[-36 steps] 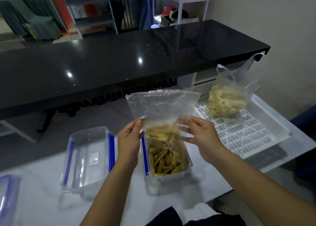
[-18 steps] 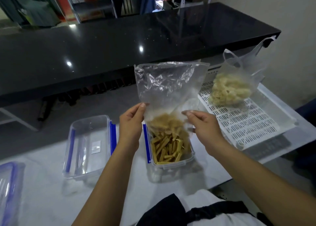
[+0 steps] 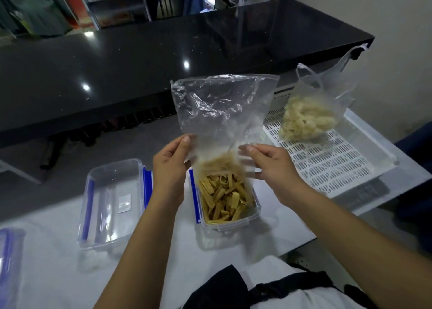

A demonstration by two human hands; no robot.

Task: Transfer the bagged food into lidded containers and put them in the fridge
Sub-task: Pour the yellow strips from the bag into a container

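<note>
Both hands hold an upturned clear bag [image 3: 222, 112] over an open tub [image 3: 225, 201] on the white table [image 3: 58, 273]. The left hand [image 3: 169, 170] pinches the bag's left edge and the right hand [image 3: 271, 166] its right edge, fingers curled onto the plastic. Tan sticks [image 3: 224, 196] already heap the tub; the last of them blur in the bag's mouth, just below and between the two grips.

To finish this pour well, I would keep the mouth low and centred over the tub, since the heap looks close to the rim and spilling seems the main risk. A light shake should free any sticks clinging to the film.

The tub's lid [image 3: 112, 203] lies just to the left, well within reach for sealing. A second bag [image 3: 308, 117] of pale food sits far right on a slotted tray [image 3: 339, 168], untouched. Another tub [image 3: 9, 262] shows at the near left edge.
</note>
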